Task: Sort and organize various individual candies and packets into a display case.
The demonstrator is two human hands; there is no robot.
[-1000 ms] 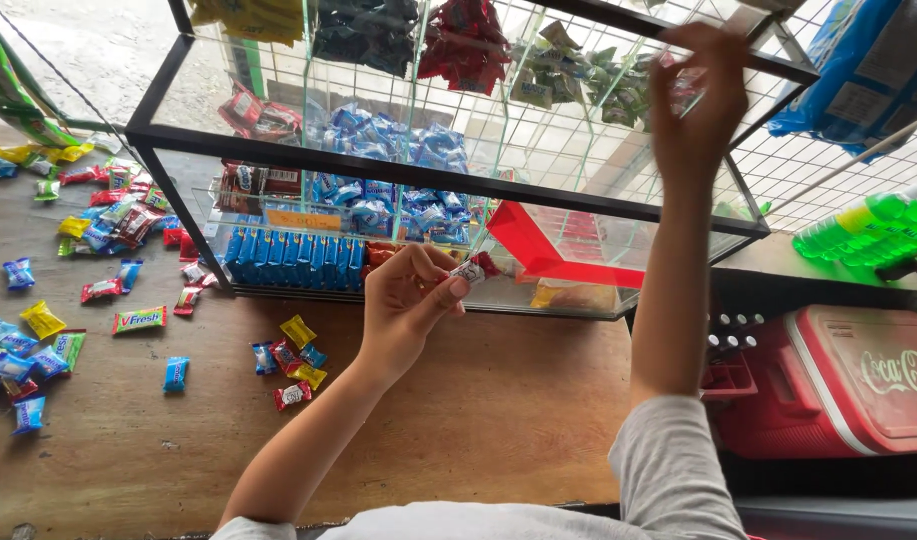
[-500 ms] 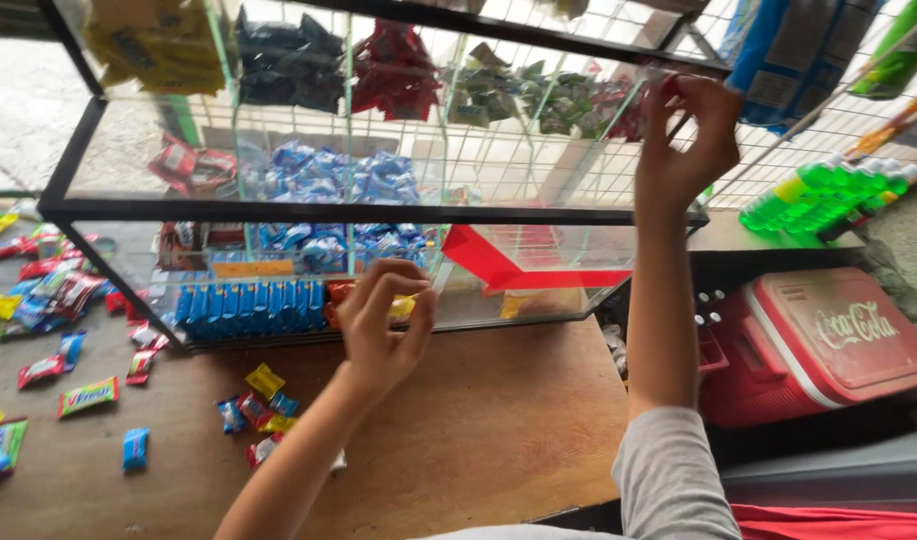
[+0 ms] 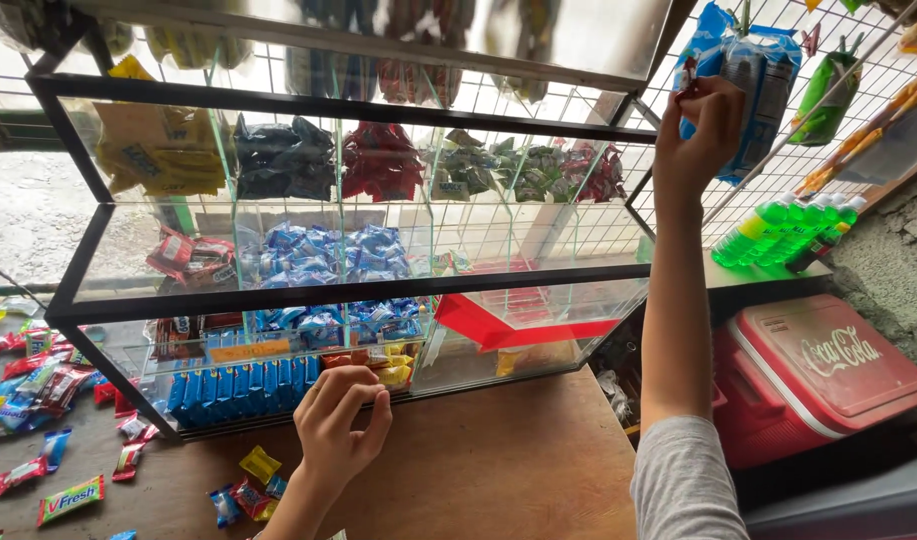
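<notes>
Blue wrapped packets [image 3: 240, 384] stand in a row on the bottom shelf; black packets [image 3: 283, 158] and red packets [image 3: 381, 160] fill upper compartments; loose sweets [image 3: 246, 488] scatter the table.

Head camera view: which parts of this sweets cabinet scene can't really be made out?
- Left hand: its curled fingers hide whatever it may hold, by the glass cabinet.
- Right hand: only a small red tip shows above the fingers; the item's kind is unclear.
- Top shelf packets: blurred by reflections in the glass.
- Red cooler box: its lower corner is cut off by the right frame edge.
</notes>
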